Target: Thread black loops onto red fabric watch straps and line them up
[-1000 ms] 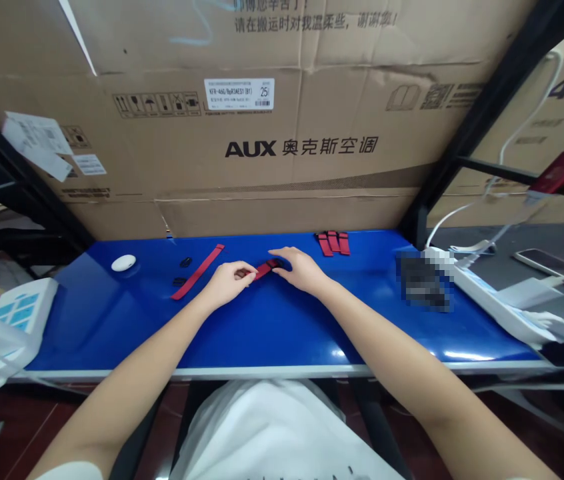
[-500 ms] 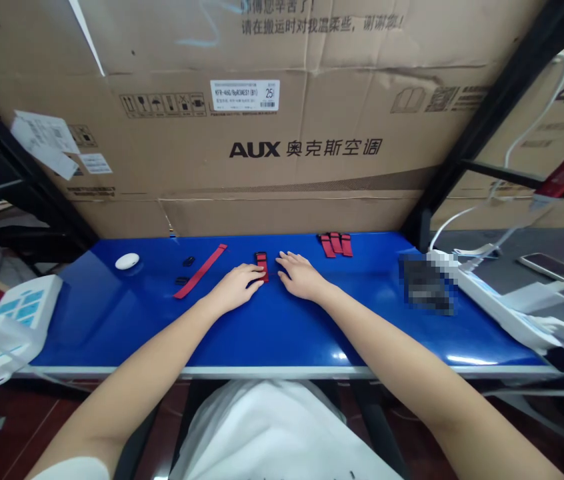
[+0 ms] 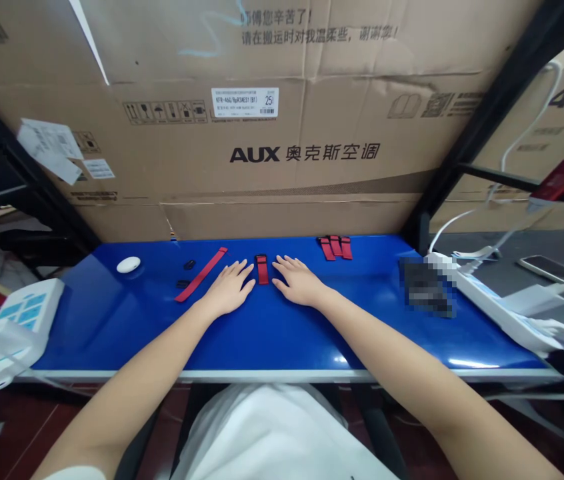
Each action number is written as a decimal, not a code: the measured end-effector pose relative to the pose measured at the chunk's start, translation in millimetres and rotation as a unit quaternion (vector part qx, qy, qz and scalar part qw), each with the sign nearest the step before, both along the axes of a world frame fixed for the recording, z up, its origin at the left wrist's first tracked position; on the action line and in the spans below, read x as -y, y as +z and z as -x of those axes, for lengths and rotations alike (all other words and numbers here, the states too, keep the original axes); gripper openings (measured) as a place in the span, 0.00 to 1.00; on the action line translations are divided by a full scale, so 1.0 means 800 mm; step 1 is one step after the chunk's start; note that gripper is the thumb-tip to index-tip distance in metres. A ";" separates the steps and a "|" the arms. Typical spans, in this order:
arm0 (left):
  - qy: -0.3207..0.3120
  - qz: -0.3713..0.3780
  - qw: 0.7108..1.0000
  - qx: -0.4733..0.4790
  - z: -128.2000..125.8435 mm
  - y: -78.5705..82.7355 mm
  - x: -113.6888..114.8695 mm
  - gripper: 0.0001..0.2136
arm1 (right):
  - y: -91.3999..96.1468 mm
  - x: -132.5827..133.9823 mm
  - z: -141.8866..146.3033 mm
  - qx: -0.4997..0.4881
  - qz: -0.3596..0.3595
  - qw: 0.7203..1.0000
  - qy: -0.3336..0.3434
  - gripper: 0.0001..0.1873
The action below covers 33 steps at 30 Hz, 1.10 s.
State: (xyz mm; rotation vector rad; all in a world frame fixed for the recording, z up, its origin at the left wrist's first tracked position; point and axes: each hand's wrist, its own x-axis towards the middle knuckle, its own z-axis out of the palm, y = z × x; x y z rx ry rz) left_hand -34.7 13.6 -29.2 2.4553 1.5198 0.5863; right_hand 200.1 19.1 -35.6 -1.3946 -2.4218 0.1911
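A short red webbing strap with a black buckle [image 3: 262,269] lies on the blue tabletop [image 3: 272,340] between my hands. My left hand [image 3: 229,288] rests open just left of it, fingers spread and apart from it. On its other side my right hand [image 3: 298,280] lies open too, holding nothing. Further left is a long red strip of webbing [image 3: 202,274], laid at a slant. Beside that strip sit two small black buckles, one upper buckle [image 3: 189,265] and one lower buckle [image 3: 183,284]. Three short red straps with black buckles [image 3: 335,247] lie side by side at the back right.
A round white object [image 3: 129,265] lies at the left. White power strips stand at the left edge [image 3: 37,313] and right edge [image 3: 502,307]. A blurred-out dark object [image 3: 425,287] is on the right. Behind the table rises a large cardboard box [image 3: 282,180] between black posts.
My left hand has let go of the short buckled strap and moved left, leaving it lying on the table. My right hand has barely moved.
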 end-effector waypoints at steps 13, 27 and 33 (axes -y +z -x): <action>0.025 0.013 0.994 -0.107 -0.005 0.006 0.005 0.27 | 0.004 0.002 0.000 0.036 0.015 0.999 -0.004 0.33; 0.026 0.019 0.993 -0.114 -0.005 0.006 0.005 0.28 | 0.004 0.001 0.000 0.031 0.010 0.999 -0.001 0.32; 0.071 0.023 0.988 -0.133 -0.011 0.010 0.012 0.28 | 0.002 0.003 0.001 0.021 -0.009 1.000 -0.001 0.31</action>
